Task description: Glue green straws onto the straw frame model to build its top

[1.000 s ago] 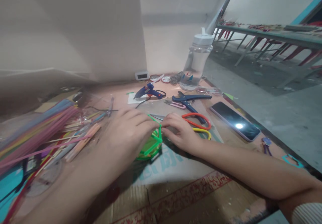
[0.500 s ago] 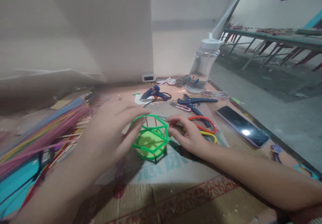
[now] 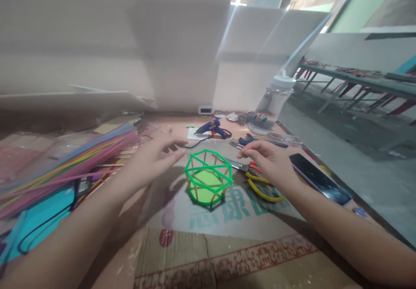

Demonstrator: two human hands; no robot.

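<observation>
A small green straw basket (image 3: 208, 182) with a light green floor stands on a sheet of cardboard (image 3: 227, 237). My left hand (image 3: 152, 157) hovers just left of it, fingers loosely spread and holding nothing. My right hand (image 3: 269, 161) hangs to the right of the basket, fingers curled loosely and apart, empty, above the scissors with red and yellow handles (image 3: 256, 176). Neither hand touches the basket.
A pile of coloured straws (image 3: 71, 159) lies at the left. A blue glue gun (image 3: 211, 128), blue-handled pliers (image 3: 256, 141), a water bottle (image 3: 274, 102) and a phone (image 3: 316, 178) sit behind and to the right. White boards stand at the back. The table's right edge drops to the floor.
Both hands have let go of the green basket and drawn apart. The basket now stands free on the cardboard. The camera has tilted up.
</observation>
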